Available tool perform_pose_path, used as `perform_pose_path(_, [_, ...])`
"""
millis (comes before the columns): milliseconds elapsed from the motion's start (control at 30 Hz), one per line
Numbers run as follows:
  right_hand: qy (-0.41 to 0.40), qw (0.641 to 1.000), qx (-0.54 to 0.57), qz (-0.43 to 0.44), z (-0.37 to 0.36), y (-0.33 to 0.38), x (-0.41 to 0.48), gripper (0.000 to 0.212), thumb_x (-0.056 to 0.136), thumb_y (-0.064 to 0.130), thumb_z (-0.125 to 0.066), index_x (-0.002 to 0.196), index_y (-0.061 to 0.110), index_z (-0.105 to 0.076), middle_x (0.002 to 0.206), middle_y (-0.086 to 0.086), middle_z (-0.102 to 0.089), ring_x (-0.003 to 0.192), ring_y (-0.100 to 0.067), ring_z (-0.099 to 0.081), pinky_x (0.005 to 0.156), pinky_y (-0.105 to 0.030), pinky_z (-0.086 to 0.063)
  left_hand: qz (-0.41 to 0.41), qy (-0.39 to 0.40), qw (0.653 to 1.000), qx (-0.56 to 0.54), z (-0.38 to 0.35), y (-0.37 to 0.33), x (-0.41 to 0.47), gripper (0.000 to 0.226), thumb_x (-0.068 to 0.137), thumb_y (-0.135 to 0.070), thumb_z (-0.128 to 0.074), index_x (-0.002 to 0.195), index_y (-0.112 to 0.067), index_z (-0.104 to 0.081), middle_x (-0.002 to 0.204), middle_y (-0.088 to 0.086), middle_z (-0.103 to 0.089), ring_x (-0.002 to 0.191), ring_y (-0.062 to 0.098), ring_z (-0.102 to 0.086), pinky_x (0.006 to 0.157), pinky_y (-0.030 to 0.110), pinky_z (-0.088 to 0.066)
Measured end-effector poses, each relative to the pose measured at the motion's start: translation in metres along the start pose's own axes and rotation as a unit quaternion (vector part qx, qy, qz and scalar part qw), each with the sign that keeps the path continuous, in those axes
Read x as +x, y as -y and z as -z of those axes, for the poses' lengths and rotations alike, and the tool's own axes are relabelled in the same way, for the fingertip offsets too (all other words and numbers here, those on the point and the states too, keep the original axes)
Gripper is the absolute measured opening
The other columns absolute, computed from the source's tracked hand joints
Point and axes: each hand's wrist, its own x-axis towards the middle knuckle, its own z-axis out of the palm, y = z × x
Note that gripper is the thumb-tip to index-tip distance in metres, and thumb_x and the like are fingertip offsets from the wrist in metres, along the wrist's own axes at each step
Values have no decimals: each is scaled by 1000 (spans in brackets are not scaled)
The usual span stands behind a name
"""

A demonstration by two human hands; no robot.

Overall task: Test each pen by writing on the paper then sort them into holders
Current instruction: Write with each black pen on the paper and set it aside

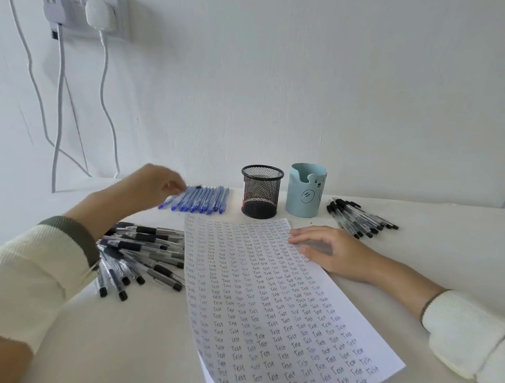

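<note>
Head view | left hand (pixel 156 184) over blue pens (pixel 205 199), blurred, grip unclear | right hand (pixel 325 250) flat, fingers relaxed, on paper (pixel 269 308)

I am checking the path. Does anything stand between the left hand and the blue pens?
Nothing visible does. The left hand is at the left end of the row of blue pens, its fingertips right over them. The black mesh holder stands beside the row's right end.

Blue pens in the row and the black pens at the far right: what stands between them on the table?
Two holders stand there side by side in the head view: the black mesh holder, then the light blue bear holder.
</note>
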Motion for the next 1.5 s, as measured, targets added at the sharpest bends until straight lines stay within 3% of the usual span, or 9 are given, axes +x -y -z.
perform_pose_path(100, [2,1000,6,-2,0,0,0,27,96,24,-62,115,42,-68,134,23,-56,128,11,-45,116,-27,-31,-91,-110,987,-69,-2,-41,-5,21,91,-6,-65,109,-11,-73,97,0,-70,83,8,-65,89,25,-54])
perform_pose_path(233, [-4,1000,1,-2,0,2,-1,29,95,22,-62,113,44,-67,134,23,-57,126,12,-45,116,-27,-31,-233,-19,969,-81,-28,-105,-27,25,94,-22,-58,114,-19,-71,100,-9,-65,82,-2,-61,85,7,-48])
perform_pose_path(367, [-4,1000,10,-3,1,2,-1,29,95,19,-62,112,42,-68,134,17,-58,126,10,-48,115,-29,-35,-275,52,958,-68,-53,-130,-40,31,96,-33,-51,117,-21,-70,106,-7,-65,91,6,-62,87,20,-51])
perform_pose_path(733, [12,986,-166,30,-2,33,-4,59,73,81,-54,111,40,-71,130,24,-57,123,7,-43,105,-25,-30,-160,133,975,-78,-60,-121,-41,73,86,-61,-55,149,-38,-26,151,-16,-30,134,1,-32,108,18,-29])
perform_pose_path(900, [-82,992,69,-64,11,28,-3,8,85,31,-75,90,26,-73,108,11,-72,104,0,-63,99,-29,-46,-121,175,975,-68,-52,-119,-44,92,79,-73,-55,152,-36,-12,158,-15,-18,141,7,-27,115,32,-29])
perform_pose_path(1033, [-165,872,448,-109,36,28,-2,5,97,18,-57,92,16,-55,104,-12,-73,96,-26,-70,92,-40,-55,-113,207,970,-53,-53,-116,-43,79,80,-78,-48,145,-41,-25,154,-22,-22,136,4,-33,114,32,-32])
perform_pose_path(1167, [-186,776,587,-141,51,29,-1,19,99,44,-48,109,33,-61,71,3,-47,56,-13,-47,61,-28,-49,-152,216,964,-42,-52,-124,-48,53,89,-72,-39,136,-48,-37,150,-25,-30,132,-3,-35,116,32,-31])
perform_pose_path(1267, [-151,757,610,-179,55,34,-2,41,94,59,-45,112,30,-68,56,6,-29,43,-9,-21,40,-20,-17,-181,243,952,-43,-49,-131,-53,54,87,-78,-30,137,-58,-33,153,-28,-25,139,0,-29,120,38,-23])
perform_pose_path(1500, [-179,714,655,-172,54,41,-2,32,90,46,-47,87,18,-62,49,8,-27,32,-7,-18,32,-20,-12,-187,270,944,7,-53,-135,-56,70,80,-86,-31,144,-63,-12,159,-28,-7,148,4,-9,123,46,-8])
